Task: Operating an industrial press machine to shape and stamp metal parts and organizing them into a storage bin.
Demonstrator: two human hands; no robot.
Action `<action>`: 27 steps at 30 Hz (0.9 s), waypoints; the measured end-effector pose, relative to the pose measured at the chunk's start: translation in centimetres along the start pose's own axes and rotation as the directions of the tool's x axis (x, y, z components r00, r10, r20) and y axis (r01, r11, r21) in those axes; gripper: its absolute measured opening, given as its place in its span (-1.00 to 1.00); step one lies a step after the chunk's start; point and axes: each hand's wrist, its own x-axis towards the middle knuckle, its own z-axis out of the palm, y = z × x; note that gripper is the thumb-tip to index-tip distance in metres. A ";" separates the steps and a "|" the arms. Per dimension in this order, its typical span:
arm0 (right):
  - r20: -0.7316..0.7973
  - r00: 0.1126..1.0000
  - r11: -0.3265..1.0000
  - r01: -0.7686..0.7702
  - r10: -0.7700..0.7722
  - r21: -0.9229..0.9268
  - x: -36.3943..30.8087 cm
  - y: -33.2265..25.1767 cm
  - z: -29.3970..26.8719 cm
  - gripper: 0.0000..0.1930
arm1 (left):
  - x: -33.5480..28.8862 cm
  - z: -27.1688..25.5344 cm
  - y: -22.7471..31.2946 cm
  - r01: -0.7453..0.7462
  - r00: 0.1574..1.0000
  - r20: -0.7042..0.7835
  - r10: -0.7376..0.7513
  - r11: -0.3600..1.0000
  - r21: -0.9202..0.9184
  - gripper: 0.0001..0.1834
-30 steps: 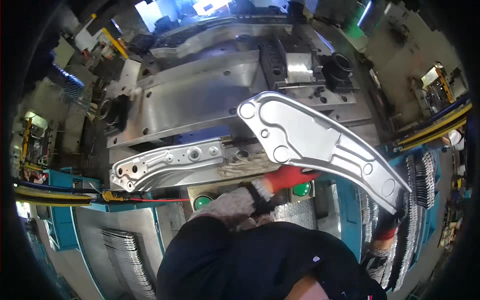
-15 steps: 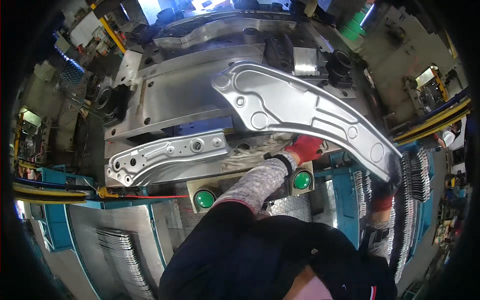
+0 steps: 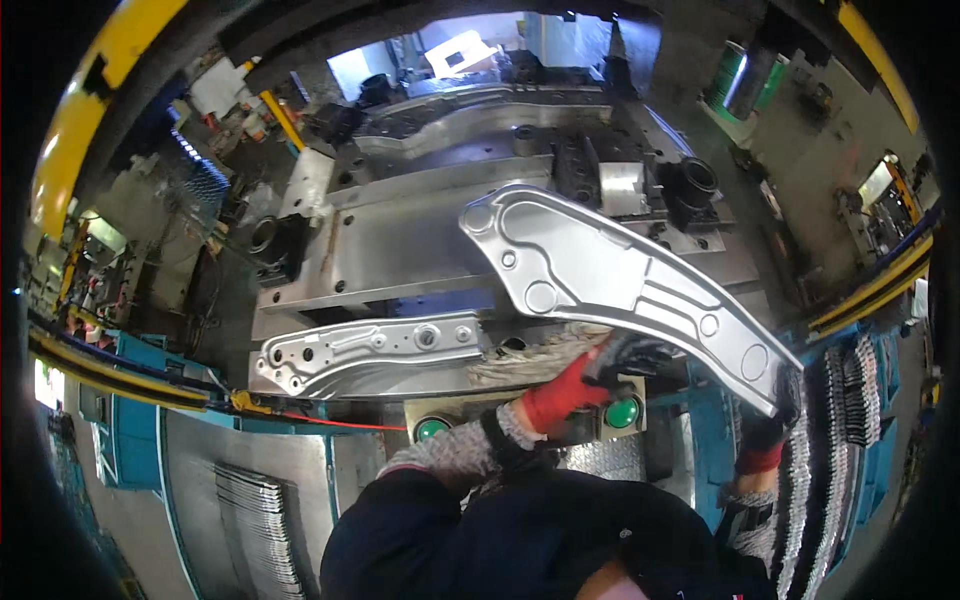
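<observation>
One silver panel (image 3: 610,275) forward of both gloved hands (image 3: 585,385) (image 3: 768,430)

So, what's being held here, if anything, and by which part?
The curved metal panel, gripped at its narrow right end by the right hand. The left hand is near the panel's lower edge; whether it grips there cannot be told.

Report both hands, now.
Left hand: by the lower edge of the silver panel; whether it grips cannot be told.
Right hand: closed, holding the panel's right end.
</observation>
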 end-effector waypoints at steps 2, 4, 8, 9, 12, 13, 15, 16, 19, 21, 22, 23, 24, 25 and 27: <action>0.093 0.993 0.997 0.072 -0.072 0.008 1.7 -1.3 2.9 -0.54 | -2.7 -3.1 -0.2 0.033 0.964 -0.261 -0.056 0.995 -0.090 -0.47; 0.164 0.941 0.946 0.313 -0.297 -0.084 4.3 -3.1 5.9 -0.46 | -2.6 -4.0 1.6 -0.158 0.930 -0.357 0.089 0.973 -0.169 -0.61; 0.414 0.893 0.836 -0.359 0.177 0.415 11.4 -9.7 11.1 -0.18 | -0.3 -2.5 8.7 -0.324 0.783 -0.590 0.197 0.939 -0.117 -0.58; 0.266 0.960 0.990 0.055 -0.088 0.130 12.1 -12.2 12.5 -0.13 | 0.1 -2.4 10.2 -0.342 0.738 -0.645 0.199 0.934 -0.103 -0.58; 0.400 0.662 0.562 0.750 -0.634 -0.349 12.7 -20.8 16.4 -0.04 | -0.9 -3.7 13.1 -0.476 0.741 -0.593 0.315 0.869 -0.133 -0.56; 0.541 0.578 0.519 0.808 -0.611 -0.279 12.6 -23.2 18.6 -0.03 | -1.0 -4.6 13.2 -0.492 0.735 -0.586 0.342 0.863 -0.114 -0.56; 0.710 0.386 0.425 0.895 -0.589 -0.133 13.0 -26.8 23.9 0.01 | -1.5 -10.1 10.2 -0.502 0.633 -0.631 0.449 0.858 0.107 -0.59; 0.759 0.331 0.372 0.920 -0.561 -0.126 14.3 -26.7 26.0 0.04 | -0.5 -8.8 11.1 -0.406 0.611 -0.555 0.565 0.825 0.392 -0.59; 0.933 0.233 0.668 0.744 -0.273 0.009 17.6 -29.0 30.1 0.11 | 0.6 -6.1 15.3 -0.119 0.520 -0.601 0.607 0.748 0.653 -0.58; 0.872 0.229 0.575 0.815 -0.433 0.072 19.8 -28.6 32.8 0.05 | 0.1 -8.4 17.9 -0.131 0.683 -0.527 0.506 0.795 0.593 -0.58; 0.836 0.220 0.529 0.844 -0.502 0.095 21.2 -27.4 34.3 0.02 | -0.1 -9.6 19.0 -0.123 0.756 -0.483 0.443 0.820 0.560 -0.58; 0.776 0.246 0.446 0.894 -0.581 0.050 22.6 -25.9 36.8 -0.04 | -0.9 -10.8 19.9 -0.068 0.687 -0.421 0.592 0.629 0.774 -0.55; 0.797 0.291 0.474 0.880 -0.529 -0.007 24.2 -25.5 38.1 -0.06 | -1.5 -11.9 20.3 0.006 0.634 -0.311 0.708 0.397 0.918 -0.52; 0.808 0.343 0.498 0.864 -0.479 -0.071 26.0 -25.6 39.1 -0.08 | -2.6 -13.1 20.9 0.178 0.661 -0.246 0.709 0.170 0.969 -0.48; 0.831 0.401 0.538 0.830 -0.385 -0.151 27.9 -24.8 40.7 -0.11 | -5.6 -16.0 22.4 0.459 0.733 -0.149 0.664 -0.321 0.828 -0.40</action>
